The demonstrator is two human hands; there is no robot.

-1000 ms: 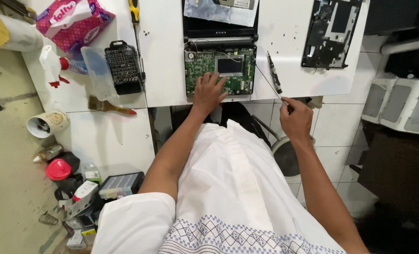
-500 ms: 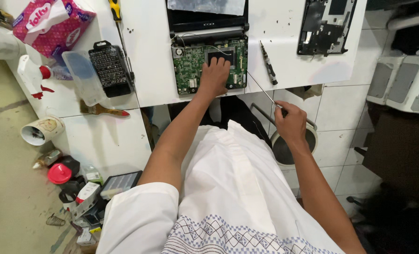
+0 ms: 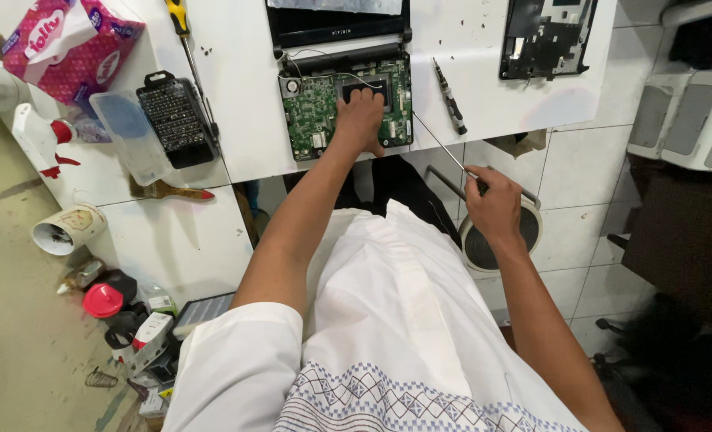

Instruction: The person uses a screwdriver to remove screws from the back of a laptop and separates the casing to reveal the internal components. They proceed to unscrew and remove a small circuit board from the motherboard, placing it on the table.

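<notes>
Circuit board (image 3: 317, 112) under open left hand (image 3: 361, 120); right hand (image 3: 493, 210) grips screwdriver (image 3: 444, 149).

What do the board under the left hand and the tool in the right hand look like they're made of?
The green circuit board under the left hand looks like lacquered fibreglass laminate: flat, green, dotted with small silvery and black parts. The thin long-shafted screwdriver in the right hand seems bare metal along its shaft, slim and grey with a slight shine; its handle is hidden in the hand.
</notes>
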